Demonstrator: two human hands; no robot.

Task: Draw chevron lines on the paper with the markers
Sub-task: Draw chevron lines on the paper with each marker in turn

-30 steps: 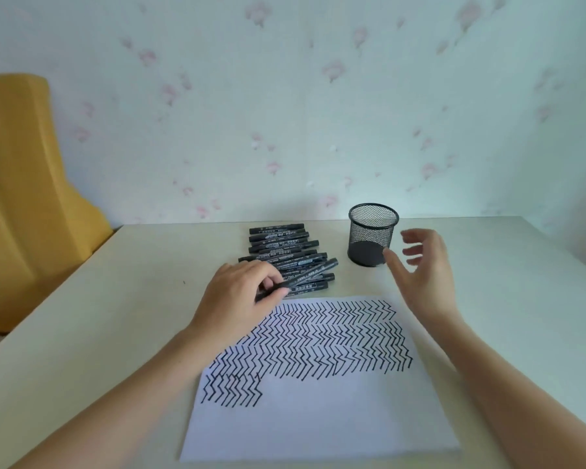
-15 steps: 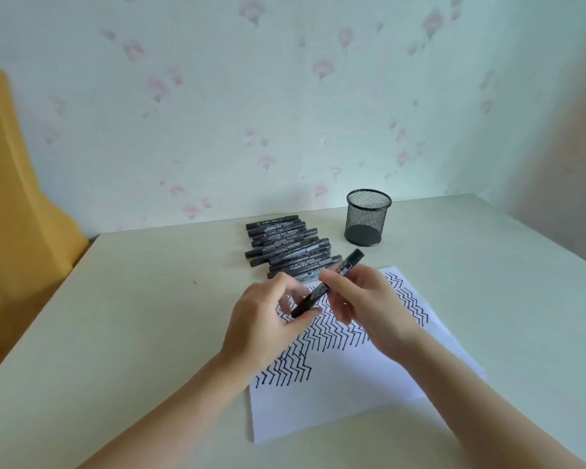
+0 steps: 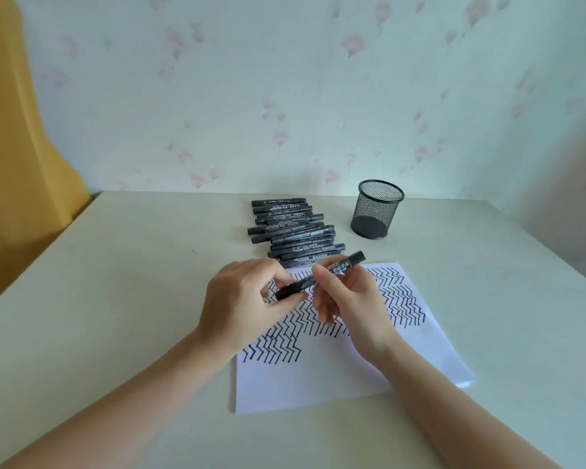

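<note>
1. The paper [image 3: 335, 377] lies on the table [image 3: 115, 299] near its front edge, right of the middle. Chevron rows fill its far part, and a short extra row sits at the near left. The near part is blank, so I judge the drawing well along but not finished.
2. Both hands hold one black marker [image 3: 319, 276] above the drawn rows. The left hand [image 3: 241, 306] pinches its lower end, probably the cap. The right hand [image 3: 349, 302] has its grip clamped round the middle of the barrel. The cap seems to be on, so uncapping likely comes next.
3. A stack of spare markers [image 3: 295, 231] lies beyond the paper, toward the far edge. A black mesh pen cup [image 3: 376, 208] stands to their right, apart from them.
4. Nothing blocks the blank area; only the hands cover the drawn rows.
</note>
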